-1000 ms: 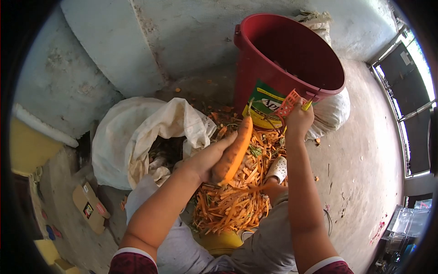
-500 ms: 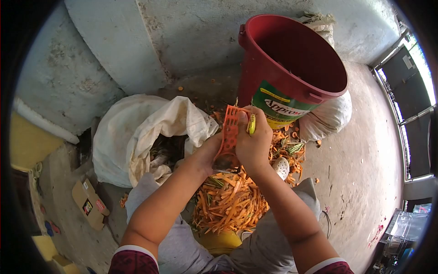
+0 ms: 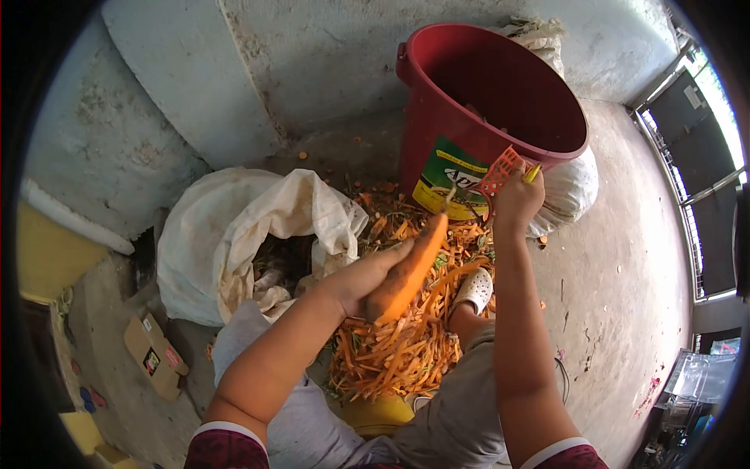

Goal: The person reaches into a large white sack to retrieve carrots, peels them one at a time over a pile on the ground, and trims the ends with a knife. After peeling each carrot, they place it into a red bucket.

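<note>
A partly peeled carrot (image 3: 414, 270) rests in my left hand (image 3: 367, 277), tilted with its thin tip up and right; its upper left side is darker than the bright orange side facing right. My right hand (image 3: 519, 199) is closed around an orange perforated peeler (image 3: 500, 172), held away from the carrot in front of the bucket's label. A yellow piece (image 3: 532, 173) shows at the fingers. Below the carrot, a heap of orange peelings (image 3: 398, 359) lies between my legs.
The large red bucket (image 3: 422, 102) stands ahead, with a whitish sack (image 3: 574, 191) behind its right side. An open white sack (image 3: 203, 242) sits at the left, near a cardboard piece (image 3: 155, 356). My foot in a light clog (image 3: 475, 289) is beside the peelings.
My right hand has moved right and slightly up with the peeler, away from my left hand. The carrot, hidden before, now shows in my left hand. My clog shows more fully.
</note>
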Demonstrator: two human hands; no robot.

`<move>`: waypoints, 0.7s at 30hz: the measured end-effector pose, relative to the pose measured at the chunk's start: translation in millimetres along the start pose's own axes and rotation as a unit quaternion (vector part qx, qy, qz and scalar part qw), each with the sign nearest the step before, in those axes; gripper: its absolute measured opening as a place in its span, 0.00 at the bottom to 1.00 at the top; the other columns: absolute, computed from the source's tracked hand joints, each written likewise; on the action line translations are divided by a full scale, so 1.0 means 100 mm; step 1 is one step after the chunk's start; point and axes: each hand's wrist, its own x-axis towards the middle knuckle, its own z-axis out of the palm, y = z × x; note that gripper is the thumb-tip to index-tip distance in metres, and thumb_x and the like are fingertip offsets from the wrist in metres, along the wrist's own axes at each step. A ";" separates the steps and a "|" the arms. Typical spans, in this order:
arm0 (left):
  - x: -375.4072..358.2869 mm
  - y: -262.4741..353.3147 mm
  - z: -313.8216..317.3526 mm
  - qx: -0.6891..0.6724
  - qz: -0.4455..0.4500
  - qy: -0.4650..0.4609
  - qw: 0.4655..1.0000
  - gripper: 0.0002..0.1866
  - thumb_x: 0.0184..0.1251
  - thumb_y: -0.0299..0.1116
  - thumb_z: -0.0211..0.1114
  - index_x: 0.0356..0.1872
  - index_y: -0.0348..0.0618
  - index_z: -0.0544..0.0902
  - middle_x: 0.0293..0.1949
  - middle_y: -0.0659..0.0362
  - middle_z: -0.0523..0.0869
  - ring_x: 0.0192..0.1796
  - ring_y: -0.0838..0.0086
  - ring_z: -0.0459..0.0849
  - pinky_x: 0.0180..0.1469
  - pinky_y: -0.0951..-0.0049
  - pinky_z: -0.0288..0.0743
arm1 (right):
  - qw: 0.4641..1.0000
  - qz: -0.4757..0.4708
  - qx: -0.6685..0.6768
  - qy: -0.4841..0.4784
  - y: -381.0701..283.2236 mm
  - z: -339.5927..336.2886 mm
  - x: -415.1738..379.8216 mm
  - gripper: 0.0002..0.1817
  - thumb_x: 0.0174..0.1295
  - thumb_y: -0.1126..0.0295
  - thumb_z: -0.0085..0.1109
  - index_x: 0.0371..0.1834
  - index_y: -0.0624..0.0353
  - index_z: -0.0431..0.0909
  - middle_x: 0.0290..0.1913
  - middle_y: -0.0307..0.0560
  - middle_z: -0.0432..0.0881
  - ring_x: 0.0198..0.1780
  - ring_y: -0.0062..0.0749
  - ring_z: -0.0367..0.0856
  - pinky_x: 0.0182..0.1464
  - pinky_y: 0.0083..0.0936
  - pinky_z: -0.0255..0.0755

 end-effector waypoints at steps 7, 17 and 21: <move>0.13 0.10 -0.15 -0.118 0.077 -0.012 0.990 0.20 0.65 0.47 0.43 0.46 0.42 0.70 0.33 0.55 0.79 0.30 0.70 0.80 0.27 0.71 0.77 | 0.947 0.018 0.244 -0.208 -0.52 0.03 -0.73 0.08 0.57 0.68 0.53 0.30 0.63 0.72 0.23 0.39 0.74 0.24 0.18 0.69 0.27 0.17 0.64; 0.11 0.08 -0.19 -0.145 0.093 0.010 0.985 0.14 0.65 0.40 0.44 0.39 0.42 0.73 0.32 0.57 0.81 0.28 0.73 0.81 0.24 0.75 0.77 | 0.951 -0.098 0.164 -0.244 -0.66 -0.03 -1.13 0.08 0.52 0.76 0.53 0.36 0.65 0.70 0.25 0.52 0.76 0.27 0.37 0.77 0.30 0.25 0.68; 0.10 0.06 -0.19 -0.084 0.094 0.022 0.992 0.16 0.65 0.43 0.45 0.41 0.40 0.73 0.32 0.57 0.80 0.27 0.74 0.81 0.24 0.76 0.76 | 0.957 -0.135 0.136 -0.217 -0.58 -0.02 -1.12 0.11 0.48 0.80 0.53 0.36 0.64 0.70 0.28 0.57 0.77 0.33 0.48 0.78 0.33 0.30 0.70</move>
